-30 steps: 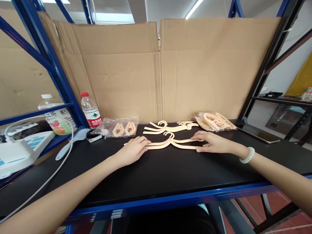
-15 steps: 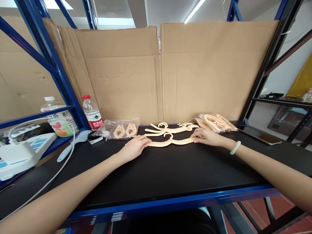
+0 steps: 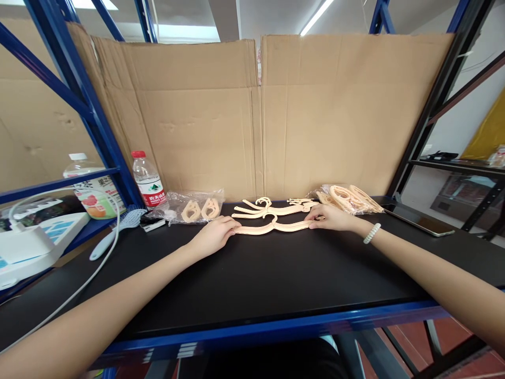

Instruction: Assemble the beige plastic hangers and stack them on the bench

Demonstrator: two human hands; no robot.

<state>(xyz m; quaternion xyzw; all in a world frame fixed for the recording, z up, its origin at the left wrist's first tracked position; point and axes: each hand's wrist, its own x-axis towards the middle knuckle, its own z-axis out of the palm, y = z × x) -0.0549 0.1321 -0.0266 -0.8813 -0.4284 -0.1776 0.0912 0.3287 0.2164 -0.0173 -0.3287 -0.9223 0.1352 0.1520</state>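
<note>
A cream-coloured folding clothes hanger (image 3: pixel 256 230) lies spread out on the black tabletop, its hook pointing away from me. My left hand (image 3: pixel 216 232) grips its left arm end, fingers closed. At the other end, my right hand (image 3: pixel 329 217) has its fingers closed on the right arm tip. Just behind it lie more hangers (image 3: pixel 284 210) of the same cream colour, their arms and hooks overlapping. The fingertips of both hands hide the tips of the front hanger.
A plastic bag of folded hangers (image 3: pixel 351 199) and a phone (image 3: pixel 420 220) lie to the right. On the left are another bagged pair (image 3: pixel 201 209), a water bottle (image 3: pixel 149 181), a hairbrush (image 3: pixel 118 231) and a white cable (image 3: pixel 89 279). Cardboard (image 3: pixel 197 121) stands behind.
Both hands and the hanger have shifted slightly left and a little away from me. The hands still hold the hanger's two ends.
</note>
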